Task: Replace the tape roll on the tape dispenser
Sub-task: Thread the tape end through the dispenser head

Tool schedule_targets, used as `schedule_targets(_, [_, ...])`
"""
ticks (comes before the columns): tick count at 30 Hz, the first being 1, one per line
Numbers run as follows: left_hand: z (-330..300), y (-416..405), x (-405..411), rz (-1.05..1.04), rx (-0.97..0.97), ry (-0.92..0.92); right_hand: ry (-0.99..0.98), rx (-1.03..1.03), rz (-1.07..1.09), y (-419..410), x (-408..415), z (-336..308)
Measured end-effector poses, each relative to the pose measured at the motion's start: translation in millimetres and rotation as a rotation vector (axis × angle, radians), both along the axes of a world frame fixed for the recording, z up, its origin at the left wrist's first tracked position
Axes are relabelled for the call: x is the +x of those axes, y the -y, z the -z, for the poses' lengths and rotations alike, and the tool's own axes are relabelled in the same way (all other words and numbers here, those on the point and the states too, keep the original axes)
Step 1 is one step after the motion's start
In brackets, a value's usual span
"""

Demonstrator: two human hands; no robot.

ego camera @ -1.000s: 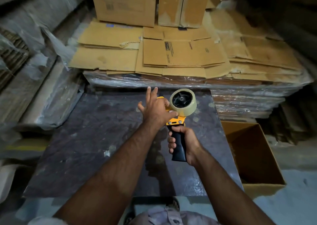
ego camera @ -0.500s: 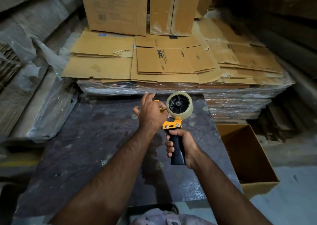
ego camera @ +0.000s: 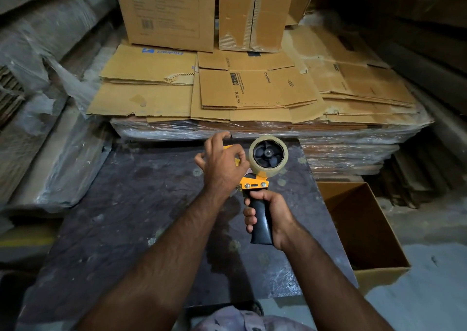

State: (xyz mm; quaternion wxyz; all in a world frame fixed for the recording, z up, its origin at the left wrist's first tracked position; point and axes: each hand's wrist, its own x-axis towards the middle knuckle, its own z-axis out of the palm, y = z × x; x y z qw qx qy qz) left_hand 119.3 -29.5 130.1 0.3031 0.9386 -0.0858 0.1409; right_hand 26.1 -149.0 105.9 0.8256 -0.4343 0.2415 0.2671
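The front of the tape dispenser (ego camera: 254,184) is hidden behind the left hand (ego camera: 222,165), so what the curled fingers (ego camera: 236,155) pinch there cannot be made out. The black handle is gripped in the closed right hand (ego camera: 271,212), and the dispenser is held upright above a dark worktable (ego camera: 121,204). A clear tape roll (ego camera: 268,153) is seated on the hub. An open cardboard box (ego camera: 364,232) is seen to the right, flattened cartons (ego camera: 252,90) beyond.
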Motion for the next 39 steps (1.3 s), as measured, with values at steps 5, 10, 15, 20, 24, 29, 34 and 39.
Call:
schedule_targets(5, [1.9, -6.5, 3.0, 0.088, 0.066, 0.106, -0.037, -0.007, -0.007, 15.5, 6.2, -3.9])
schedule_targets(10, [-1.9, -12.1, 7.8, 0.141, 0.063, 0.155, -0.048, -0.006, -0.068, 22.0, 13.1, -8.4])
schedule_targets(15, [-5.5, -19.2, 5.2, 0.207, 0.114, 0.224, -0.04, -0.004, -0.052, 31.1, 24.0, -13.3])
schedule_targets(20, [1.0, -30.1, 4.5, 0.176, 0.008, 0.169, -0.017, 0.017, -0.087, 40.9, 30.0, -17.9])
schedule_targets(24, [13.9, -34.9, -1.3, 0.19, -0.097, 0.164, -0.026, 0.03, -0.118, 40.1, 35.1, -18.7])
schedule_targets(29, [25.6, -37.4, -4.6, 0.076, -0.276, 0.025, -0.025, 0.055, -0.145, 42.8, 39.1, -19.8])
schedule_targets(34, [19.6, -25.0, 1.8, -0.067, -0.67, -0.167, -0.02, 0.114, -0.196, 45.6, 41.5, -18.2])
schedule_targets(39, [20.6, -19.4, 11.9, -0.056, -0.842, -0.184, -0.028, 0.183, -0.188, 52.7, 42.3, -12.9])
